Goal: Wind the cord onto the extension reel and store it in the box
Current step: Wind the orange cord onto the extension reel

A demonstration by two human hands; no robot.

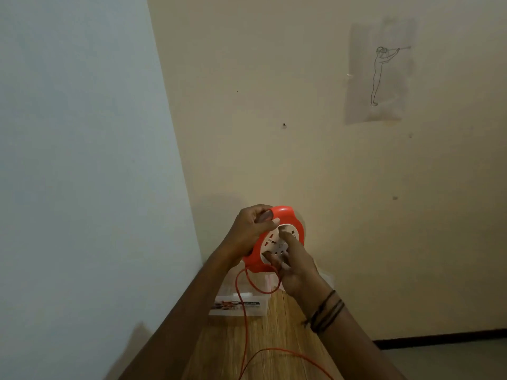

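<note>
Beige wall behind; reel [285, 229] gripped between left hand [251, 229], right hand [297, 270].

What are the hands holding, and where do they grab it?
The left hand grips the orange extension reel by its top handle. The right hand presses fingers on its white socket face.

A plain home room: painted walls [329, 160], taped-up line drawing [380, 72], wooden table [274, 338]

Both hands hold orange reel [285, 229] aloft; cord [245, 319] trails onto wooden table [274, 338].
</note>
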